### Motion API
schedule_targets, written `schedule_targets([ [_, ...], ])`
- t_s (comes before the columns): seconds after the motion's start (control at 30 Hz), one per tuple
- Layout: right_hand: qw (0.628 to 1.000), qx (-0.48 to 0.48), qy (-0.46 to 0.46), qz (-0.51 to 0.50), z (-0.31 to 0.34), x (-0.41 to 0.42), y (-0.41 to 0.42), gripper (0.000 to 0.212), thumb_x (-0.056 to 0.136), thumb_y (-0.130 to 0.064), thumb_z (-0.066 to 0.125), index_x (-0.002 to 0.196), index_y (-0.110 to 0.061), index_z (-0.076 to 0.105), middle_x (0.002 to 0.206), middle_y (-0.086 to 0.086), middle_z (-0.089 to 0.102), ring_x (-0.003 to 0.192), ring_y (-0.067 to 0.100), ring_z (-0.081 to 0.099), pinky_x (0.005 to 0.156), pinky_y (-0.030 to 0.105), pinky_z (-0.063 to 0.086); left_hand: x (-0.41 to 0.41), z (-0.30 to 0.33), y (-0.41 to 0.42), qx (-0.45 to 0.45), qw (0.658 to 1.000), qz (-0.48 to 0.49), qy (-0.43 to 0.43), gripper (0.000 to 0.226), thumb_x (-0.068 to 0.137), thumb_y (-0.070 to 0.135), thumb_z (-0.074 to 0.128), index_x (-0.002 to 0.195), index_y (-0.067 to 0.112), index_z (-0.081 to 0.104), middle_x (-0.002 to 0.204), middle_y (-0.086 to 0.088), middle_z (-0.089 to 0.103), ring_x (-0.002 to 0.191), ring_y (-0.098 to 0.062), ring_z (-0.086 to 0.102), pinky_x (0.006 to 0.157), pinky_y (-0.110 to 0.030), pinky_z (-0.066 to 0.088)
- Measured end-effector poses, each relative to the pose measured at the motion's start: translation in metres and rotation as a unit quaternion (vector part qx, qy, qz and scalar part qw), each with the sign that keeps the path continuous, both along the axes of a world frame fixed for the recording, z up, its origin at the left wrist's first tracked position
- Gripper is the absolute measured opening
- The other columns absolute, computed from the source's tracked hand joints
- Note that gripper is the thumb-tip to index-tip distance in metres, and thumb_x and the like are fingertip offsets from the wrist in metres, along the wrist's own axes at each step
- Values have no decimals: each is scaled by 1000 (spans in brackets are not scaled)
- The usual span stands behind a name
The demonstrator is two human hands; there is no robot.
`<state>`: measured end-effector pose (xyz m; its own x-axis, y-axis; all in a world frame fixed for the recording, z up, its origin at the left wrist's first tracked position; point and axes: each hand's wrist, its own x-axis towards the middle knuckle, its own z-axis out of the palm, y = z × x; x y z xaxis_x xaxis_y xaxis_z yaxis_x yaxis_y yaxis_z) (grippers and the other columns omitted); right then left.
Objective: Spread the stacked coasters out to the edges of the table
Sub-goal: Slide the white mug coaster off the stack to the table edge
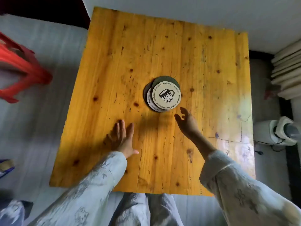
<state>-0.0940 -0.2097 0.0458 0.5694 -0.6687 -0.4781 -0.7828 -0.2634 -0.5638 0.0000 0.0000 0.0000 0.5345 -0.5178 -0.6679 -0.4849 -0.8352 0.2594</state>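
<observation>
A loose stack of round coasters (164, 94) sits near the middle of the yellow wooden table (114, 62). The top coaster is cream with a black mug drawing and lettering round its rim; a dark green one peeks out behind it and a pale one shows at the left. My right hand (187, 121) hovers just below and right of the stack, fingers apart, holding nothing. My left hand (122, 139) lies flat on the tabletop, lower left of the stack, fingers stretched out and empty.
A red plastic stool (21, 67) stands on the floor to the left of the table. A white appliance with a cable (276, 131) and stacked pale cushions (288, 69) are to the right. A white wall runs along the table's far side.
</observation>
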Motion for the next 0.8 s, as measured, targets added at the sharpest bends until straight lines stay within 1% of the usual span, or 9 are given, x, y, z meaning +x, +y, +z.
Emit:
schedule_targets([
  [0.07,990,102,-19,-99,-6,17,-12,56,94,-26,48,142,-8,27,144,18,41,124,32,48,101,44,44,-1,-6,0,27,999,-24,-36,118,70,44,70,136,31,-27,149,-10,-34,137,-30,-29,109,-63,-7],
  [0.1,967,179,-40,-178,-7,26,-18,59,93,-25,49,143,-7,23,146,18,39,127,32,45,102,45,44,-3,-9,0,37,998,-28,-49,120,69,44,71,136,30,-27,150,-11,-31,138,-31,-26,109,-63,-5],
  [0.2,858,349,-123,-355,-7,43,-27,54,93,-12,49,141,-2,25,142,19,42,128,30,44,105,44,42,-6,-10,2,34,997,-38,-66,122,68,45,72,135,29,-28,151,-13,-27,140,-33,-22,110,-64,-1],
  [0.3,814,382,-136,-416,-11,51,-33,35,91,-4,46,125,4,43,131,18,54,121,29,52,102,39,44,-5,-10,0,41,996,-41,-75,122,67,46,72,136,28,-27,152,-14,-26,140,-33,-20,110,-64,1],
  [0.37,806,373,-124,-442,-15,55,-36,32,90,-2,47,121,4,48,124,18,59,116,28,56,94,34,47,-5,-8,0,41,996,-39,-69,121,67,46,71,135,29,-27,151,-13,-27,140,-33,-21,110,-64,1],
  [0.43,811,349,-113,-455,-16,60,-37,26,89,0,48,114,2,53,112,17,62,103,25,60,81,30,50,-4,-7,-1,40,996,-36,-66,121,67,45,71,135,29,-27,151,-13,-27,140,-33,-21,110,-64,1],
  [0.5,818,316,-107,-469,-20,63,-39,10,88,1,50,92,-5,57,100,12,63,91,22,61,76,29,52,-4,-7,-3,40,997,-32,-64,121,67,45,72,135,29,-27,151,-13,-27,140,-33,-21,110,-64,1],
  [0.63,830,277,-112,-470,-23,59,-34,24,87,1,54,70,-15,50,76,4,57,65,13,57,59,25,53,-3,-6,-6,42,997,-32,-55,121,67,44,72,135,29,-27,151,-14,-28,140,-33,-22,109,-64,0],
  [0.8,841,289,-110,-445,-26,30,-15,24,88,-2,53,70,-17,49,74,2,59,62,10,57,46,17,48,-3,-9,-4,36,998,-24,-43,120,70,41,71,135,28,-29,150,-14,-31,138,-33,-26,109,-65,-2],
])
